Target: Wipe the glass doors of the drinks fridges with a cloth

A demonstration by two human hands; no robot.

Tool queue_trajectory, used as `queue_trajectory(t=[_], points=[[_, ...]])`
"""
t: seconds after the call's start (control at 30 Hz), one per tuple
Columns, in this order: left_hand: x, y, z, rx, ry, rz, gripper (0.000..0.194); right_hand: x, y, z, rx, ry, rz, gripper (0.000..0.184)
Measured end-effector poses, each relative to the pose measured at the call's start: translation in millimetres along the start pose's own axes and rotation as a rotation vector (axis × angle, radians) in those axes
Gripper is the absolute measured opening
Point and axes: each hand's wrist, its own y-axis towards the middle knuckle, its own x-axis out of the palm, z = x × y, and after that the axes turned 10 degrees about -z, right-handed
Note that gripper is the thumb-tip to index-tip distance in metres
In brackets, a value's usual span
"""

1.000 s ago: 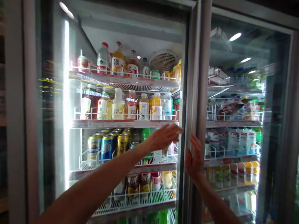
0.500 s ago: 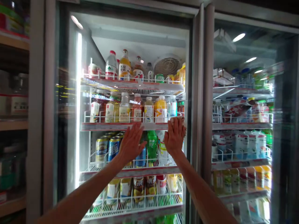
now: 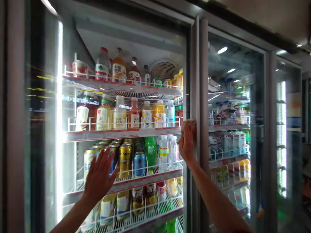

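Note:
My right hand (image 3: 187, 144) presses a crumpled, light brownish cloth (image 3: 191, 125) flat at the right edge of the glass door, beside the metal frame. Its fingers lie extended over the cloth and partly hide it. My left hand (image 3: 100, 176) holds nothing; its fingers point up and the thumb is apart. It is at the left part of the glass door (image 3: 136, 35), in front of the cans; I cannot tell whether the palm touches the glass. Behind the door, bottles (image 3: 120, 113) and a gold can (image 3: 125, 160) stand on lit wire shelves.
The metal door frame (image 3: 203, 97) runs upright just right of my right hand. Beyond it a second glass-door cooler (image 3: 228, 142) holds more drinks, with another door (image 3: 289, 129) further right. Bright reflections lie on the glass.
The view has turned right. My right hand has slid the cloth rightward across the glass to the door's edge. My left hand now sits further left and lower, still open.

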Motion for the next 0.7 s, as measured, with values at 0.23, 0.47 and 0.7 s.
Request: queue_trajectory(t=[0.23, 0.47, 0.7], points=[[2.3, -16.3, -5.0, 0.041, 0.002, 0.014, 0.072, 3.8, -123.7, -30.1, -0.127, -0.075, -0.164, 0.063], [-3.2, -24.3, -12.5, 0.023, -0.018, -0.009, 0.073, 23.4, 12.3, -37.9, 0.117, -0.061, 0.109, 0.060], [-6.8, -41.7, -29.1, -0.023, -0.023, 0.020, 0.068, 44.6, -60.0, -126.6, -0.450, -0.091, -0.287, 0.064]])
